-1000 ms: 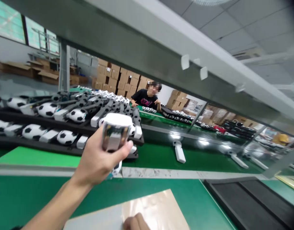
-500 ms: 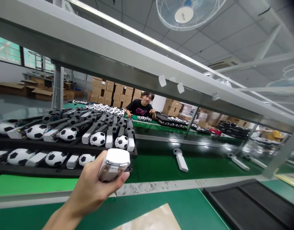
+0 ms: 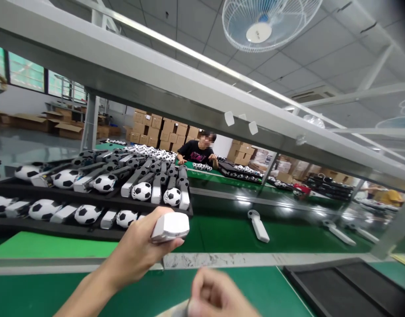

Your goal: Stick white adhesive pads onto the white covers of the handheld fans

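Hands apart over the green counter. Black rack of toy footballs lies just beyond. Left hand clamps a white plastic casing in the air; right hand, blurred, curls above a pale sheet, grip unclear.

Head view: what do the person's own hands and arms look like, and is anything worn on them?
Both are bare: the left hand and the right hand wear no gloves. The left forearm shows no sleeve, watch or band. The right hand is blurred, and its wrist is out of frame.
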Tool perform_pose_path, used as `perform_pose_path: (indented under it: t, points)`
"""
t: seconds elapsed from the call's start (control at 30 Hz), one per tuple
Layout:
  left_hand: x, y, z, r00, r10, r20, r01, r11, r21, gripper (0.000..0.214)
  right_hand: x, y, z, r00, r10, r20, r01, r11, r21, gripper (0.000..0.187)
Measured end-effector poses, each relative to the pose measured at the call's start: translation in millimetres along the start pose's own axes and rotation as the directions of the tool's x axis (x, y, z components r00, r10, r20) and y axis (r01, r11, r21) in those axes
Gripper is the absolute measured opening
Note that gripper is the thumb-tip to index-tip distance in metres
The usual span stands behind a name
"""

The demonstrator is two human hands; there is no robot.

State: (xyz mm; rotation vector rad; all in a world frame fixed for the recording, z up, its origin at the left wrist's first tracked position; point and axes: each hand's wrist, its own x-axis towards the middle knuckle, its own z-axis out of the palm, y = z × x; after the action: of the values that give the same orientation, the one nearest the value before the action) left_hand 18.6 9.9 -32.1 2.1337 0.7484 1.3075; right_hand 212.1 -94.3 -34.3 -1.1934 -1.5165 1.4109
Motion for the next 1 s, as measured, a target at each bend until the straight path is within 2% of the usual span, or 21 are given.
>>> perform_pose_path:
  t: [0.07, 0.13, 0.27, 0.33, 0.5, 0.8, 1.0]
  points:
    - [-0.2, -1.5, -2.8, 0.982, 0.189, 0.005, -0.189, 0.98, 0.063, 0.019, 5.0, -22.8, -4.4, 0.996, -0.064, -0.069, 0.073, 0.987, 0.141, 0.048]
    - [0.2, -2.2, -5.2, 0.943, 0.33, 0.028, -0.331, 0.936, 0.119, 0.018, 6.5, -43.5, -4.2, 0.98, -0.123, -0.154, 0.156, 0.961, 0.226, 0.046]
    - [2.7, -0.8, -7.4, 0.884, 0.466, 0.047, -0.464, 0.858, 0.222, 0.021, 3.9, -62.7, 3.4, 0.931, -0.206, -0.301, 0.286, 0.924, 0.253, 0.037]
    - [4.3, 1.2, -7.9, 0.859, 0.507, 0.071, -0.506, 0.819, 0.271, 0.018, 2.9, -62.8, 6.6, 0.927, -0.209, -0.311, 0.288, 0.929, 0.235, 0.035]
    - [6.4, 7.3, -9.8, 0.838, 0.525, 0.147, -0.542, 0.775, 0.325, 0.015, 6.1, -60.9, 8.7, 0.942, -0.167, -0.291, 0.242, 0.94, 0.243, 0.031]
    - [5.8, 9.1, -9.4, 0.847, 0.52, 0.112, -0.527, 0.793, 0.306, 0.016, 7.8, -60.8, 11.3, 0.935, -0.192, -0.3, 0.269, 0.933, 0.241, 0.029]
    - [7.3, 10.5, -8.1, 0.84, 0.534, 0.101, -0.531, 0.768, 0.356, 0.013, 3.8, -61.5, 12.5, 0.927, -0.192, -0.323, 0.274, 0.933, 0.232, 0.025]
